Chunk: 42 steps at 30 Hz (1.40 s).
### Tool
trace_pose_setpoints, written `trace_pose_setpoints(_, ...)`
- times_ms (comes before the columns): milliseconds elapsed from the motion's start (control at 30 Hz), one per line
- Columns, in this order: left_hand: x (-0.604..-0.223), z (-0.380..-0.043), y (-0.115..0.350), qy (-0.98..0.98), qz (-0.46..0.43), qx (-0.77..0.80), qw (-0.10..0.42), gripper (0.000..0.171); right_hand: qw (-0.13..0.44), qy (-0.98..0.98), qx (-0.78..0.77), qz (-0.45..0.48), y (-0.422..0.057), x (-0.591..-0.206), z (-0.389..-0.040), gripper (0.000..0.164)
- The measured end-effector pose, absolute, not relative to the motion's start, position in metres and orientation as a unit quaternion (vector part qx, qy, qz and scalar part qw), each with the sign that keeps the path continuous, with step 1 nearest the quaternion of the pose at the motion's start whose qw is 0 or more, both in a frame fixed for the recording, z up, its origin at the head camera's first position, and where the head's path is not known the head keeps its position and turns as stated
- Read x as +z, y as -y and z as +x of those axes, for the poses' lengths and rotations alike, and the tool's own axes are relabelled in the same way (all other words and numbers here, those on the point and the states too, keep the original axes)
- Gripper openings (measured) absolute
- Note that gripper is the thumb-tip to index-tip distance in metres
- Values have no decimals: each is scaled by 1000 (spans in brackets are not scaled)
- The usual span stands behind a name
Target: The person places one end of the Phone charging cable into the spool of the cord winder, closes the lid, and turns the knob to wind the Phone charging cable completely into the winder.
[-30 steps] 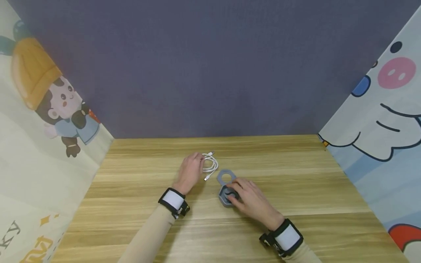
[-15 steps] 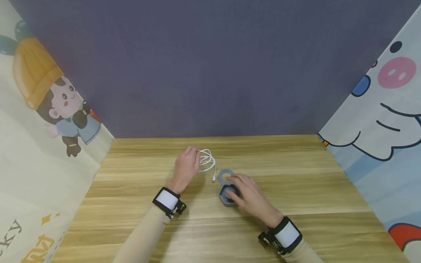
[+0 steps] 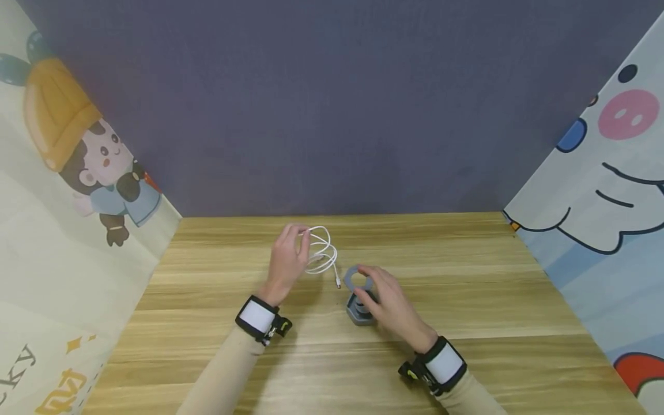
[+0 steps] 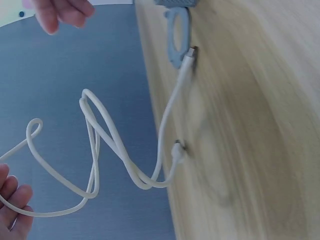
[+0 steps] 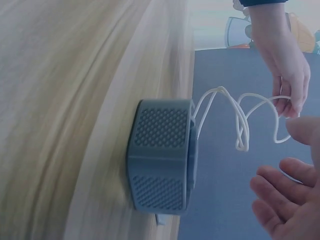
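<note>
A white USB cable [image 4: 160,140] hangs in loose loops from my left hand [image 3: 287,256], whose fingertips pinch one strand of it. Its lower loops and both plugs hang at or just over the table; contact cannot be told. Right of the cable, a grey hexagonal case [image 5: 160,155] with textured sides stands on the table. Its ring-shaped lid [image 3: 347,279] lies swung out on the far side. Over the case and lid is my right hand [image 3: 391,305], fingers loosely bent and apart. In the right wrist view nothing is between its fingers and thumb.
The wood-grain table [image 3: 467,276] reaches back to a dark blue-grey panel [image 3: 332,109]. Cartoon-printed sheets flank it, a left one [image 3: 46,242] and a right one [image 3: 586,300].
My left hand has moved back and left, lifting the cable so its coil loosens into hanging loops. The right hand has drawn up off the case, its fingers apart.
</note>
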<state>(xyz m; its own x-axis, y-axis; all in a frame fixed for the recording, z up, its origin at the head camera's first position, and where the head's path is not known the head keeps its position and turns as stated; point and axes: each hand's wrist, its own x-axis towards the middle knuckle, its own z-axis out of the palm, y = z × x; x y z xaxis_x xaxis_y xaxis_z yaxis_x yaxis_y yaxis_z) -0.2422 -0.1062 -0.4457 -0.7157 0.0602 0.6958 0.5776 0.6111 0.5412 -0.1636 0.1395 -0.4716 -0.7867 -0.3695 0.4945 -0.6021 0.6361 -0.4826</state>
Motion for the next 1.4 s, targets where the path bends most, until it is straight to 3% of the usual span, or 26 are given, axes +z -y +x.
trace_pose_setpoints(667,-423,-232,105,748,-233,-450,429,7,134,830,475,260,-92,-446,-181,54)
trace_pose_setpoints(1033,-423,-223,97,728,-249,-459,445,8,66,781,592,186,-77,-440,-184,34)
trace_pose_setpoints(1400,-422,-219,93,706,-235,-486,458,9,-1,720,678,145,-77,-431,-185,26)
